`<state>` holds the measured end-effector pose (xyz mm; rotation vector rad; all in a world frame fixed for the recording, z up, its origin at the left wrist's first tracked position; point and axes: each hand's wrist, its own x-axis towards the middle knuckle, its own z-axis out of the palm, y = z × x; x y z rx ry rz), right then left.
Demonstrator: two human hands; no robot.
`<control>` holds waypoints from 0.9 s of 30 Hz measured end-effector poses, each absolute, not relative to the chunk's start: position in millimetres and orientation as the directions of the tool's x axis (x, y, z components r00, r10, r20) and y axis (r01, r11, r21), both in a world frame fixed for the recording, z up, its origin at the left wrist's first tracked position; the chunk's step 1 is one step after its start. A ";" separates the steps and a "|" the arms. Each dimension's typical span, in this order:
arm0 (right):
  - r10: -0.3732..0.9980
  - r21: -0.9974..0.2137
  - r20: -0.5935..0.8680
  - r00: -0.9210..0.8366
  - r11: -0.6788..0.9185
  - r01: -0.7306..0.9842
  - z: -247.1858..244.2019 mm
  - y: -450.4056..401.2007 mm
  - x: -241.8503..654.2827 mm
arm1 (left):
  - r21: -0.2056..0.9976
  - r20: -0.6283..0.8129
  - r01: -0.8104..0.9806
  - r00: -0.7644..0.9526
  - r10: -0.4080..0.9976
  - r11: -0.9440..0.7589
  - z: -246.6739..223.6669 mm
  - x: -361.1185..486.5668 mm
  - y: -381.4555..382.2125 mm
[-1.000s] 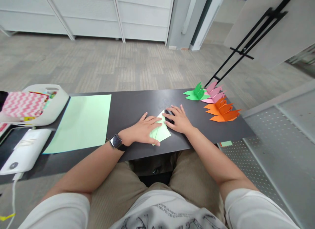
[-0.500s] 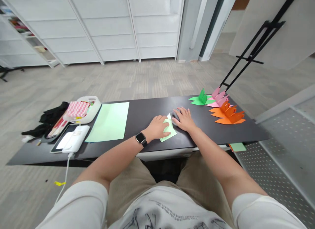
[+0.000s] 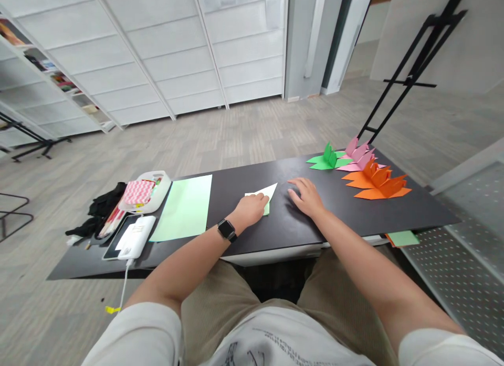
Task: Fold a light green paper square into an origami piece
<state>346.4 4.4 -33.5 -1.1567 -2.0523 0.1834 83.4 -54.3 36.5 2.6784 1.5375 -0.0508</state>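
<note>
My left hand [image 3: 251, 209], with a dark watch at its wrist, has its fingers closed on a small folded piece of pale green paper [image 3: 266, 208]. A whitish pointed flap [image 3: 271, 190] of that paper sticks out to the right, while the hand hides much of the rest. To the right of it, apart from the paper, my right hand [image 3: 308, 196] hovers low over or rests on the dark tabletop. Its fingers are apart and nothing is in them.
On the dark table [image 3: 232, 237], a large pale green sheet [image 3: 185, 208] lies left of my hands. Farther left are a white basket [image 3: 161, 185] and a white power bank [image 3: 136, 237] with a cable. Green [image 3: 328, 158], pink [image 3: 360, 156] and orange [image 3: 376, 182] paper flowers stand at the right.
My right hand has drawn away from the folded paper to the right. The paper has turned under my left hand, whose fingers have closed more on it. The view has shifted slightly.
</note>
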 end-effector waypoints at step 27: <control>0.905 -0.984 -0.054 -0.421 -0.119 -0.129 18.1 67.3 257.0 | 0.928 -0.186 -0.328 0.010 0.983 0.179 25.8 33.2 3.5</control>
